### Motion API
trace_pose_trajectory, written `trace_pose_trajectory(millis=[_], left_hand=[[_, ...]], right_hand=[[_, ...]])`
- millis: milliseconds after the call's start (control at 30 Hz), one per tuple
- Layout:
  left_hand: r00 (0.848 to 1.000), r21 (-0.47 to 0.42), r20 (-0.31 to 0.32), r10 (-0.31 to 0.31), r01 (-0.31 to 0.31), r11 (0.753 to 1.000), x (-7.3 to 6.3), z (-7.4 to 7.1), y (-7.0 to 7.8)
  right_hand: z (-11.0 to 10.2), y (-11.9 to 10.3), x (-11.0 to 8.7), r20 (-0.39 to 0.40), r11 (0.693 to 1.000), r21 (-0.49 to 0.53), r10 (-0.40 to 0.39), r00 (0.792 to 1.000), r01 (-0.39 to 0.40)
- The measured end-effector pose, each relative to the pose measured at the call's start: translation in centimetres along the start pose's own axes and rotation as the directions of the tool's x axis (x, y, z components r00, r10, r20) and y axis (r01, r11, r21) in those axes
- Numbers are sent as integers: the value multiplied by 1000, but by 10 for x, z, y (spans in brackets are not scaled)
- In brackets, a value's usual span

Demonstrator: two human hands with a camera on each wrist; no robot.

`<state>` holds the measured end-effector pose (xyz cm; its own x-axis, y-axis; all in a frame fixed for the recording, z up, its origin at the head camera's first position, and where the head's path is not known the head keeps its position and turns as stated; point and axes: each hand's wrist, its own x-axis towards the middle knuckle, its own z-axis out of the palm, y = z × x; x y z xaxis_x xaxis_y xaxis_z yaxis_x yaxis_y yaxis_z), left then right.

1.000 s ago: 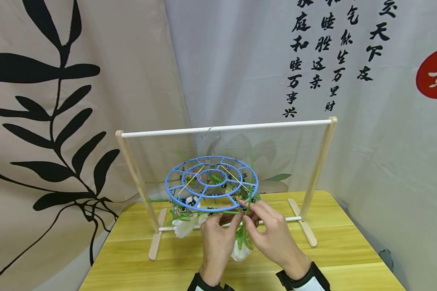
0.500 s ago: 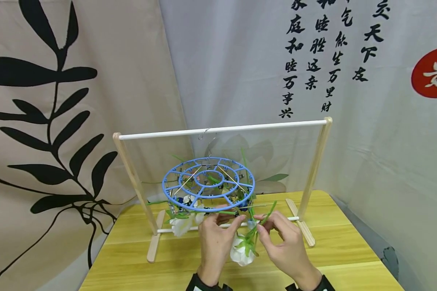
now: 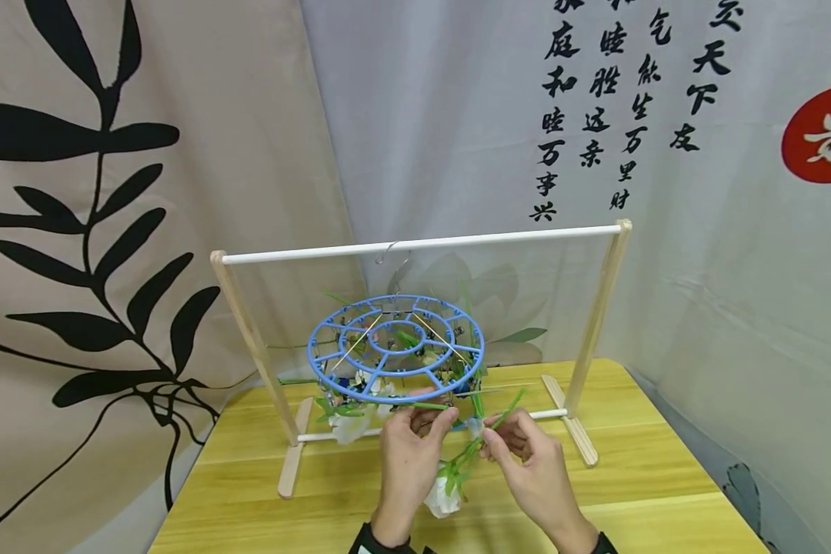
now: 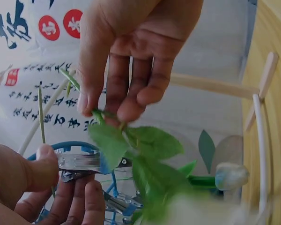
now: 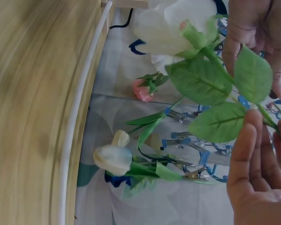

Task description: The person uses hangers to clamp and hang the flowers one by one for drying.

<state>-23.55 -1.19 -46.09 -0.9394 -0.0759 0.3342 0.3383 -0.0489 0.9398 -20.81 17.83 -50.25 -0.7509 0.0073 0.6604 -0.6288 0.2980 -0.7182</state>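
A blue round drying hanger (image 3: 395, 398) with metal clips hangs from a stand's white bar. My left hand (image 3: 408, 454) is at its front edge, pinching a metal clip (image 4: 77, 161) between thumb and fingers. Beside it, my right hand (image 3: 536, 465) pinches the green stem (image 3: 505, 408) of an artificial flower between thumb and fingertips. Its white bloom (image 3: 445, 498) hangs downward, and green leaves (image 5: 201, 82) spread below the fingers. The stem's end is apart from the clip. Other artificial flowers hang under the hanger, among them a white tulip (image 5: 112, 159) and a pink rose (image 5: 143, 90).
The stand has wooden legs (image 3: 595, 323) on flat feet, a white top bar (image 3: 457, 241) and a white lower bar (image 5: 79, 108). It stands on a wooden table (image 3: 637, 477). Behind hangs a printed curtain (image 3: 457, 100).
My right hand has drawn back from the hanger's edge toward the right with the flower, away from my left hand. The white bloom has swung slightly left. My left hand stays at the rim.
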Motion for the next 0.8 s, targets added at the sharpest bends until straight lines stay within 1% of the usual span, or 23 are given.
trace_pose_trajectory(millis=[67, 133, 200, 300, 333, 400, 533, 800], left_hand=[[1000, -50, 16, -20, 21, 999, -1, 0, 0], [1000, -73, 21, -22, 24, 997, -2, 1, 1], [1000, -75, 11, -15, 15, 997, -3, 1, 2], [1000, -61, -7, 13, -13, 998, -3, 1, 2], [1000, -49, -14, 27, -28, 998, -3, 0, 2], [999, -28, -25, 37, -37, 999, -3, 0, 2], [999, 11, -40, 35, -34, 999, -2, -2, 1], [997, 19, -63, 33, -32, 999, -2, -6, 0]], right_hand=[[3, 0, 0, -5, 999, -1, 40, 999, -40], [6, 0, 0, -8, 997, -3, 73, 997, -73], [8, 0, -1, -6, 995, 0, 103, 995, -103], [10, -1, -1, 2, 989, 13, 145, 989, -145], [11, -1, -1, 3, 987, 22, 158, 987, -158], [13, -3, 0, 2, 982, 44, 183, 983, -183], [15, -6, 1, -11, 974, 91, 208, 978, -206], [25, -10, 2, -61, 966, 149, 221, 973, -210]])
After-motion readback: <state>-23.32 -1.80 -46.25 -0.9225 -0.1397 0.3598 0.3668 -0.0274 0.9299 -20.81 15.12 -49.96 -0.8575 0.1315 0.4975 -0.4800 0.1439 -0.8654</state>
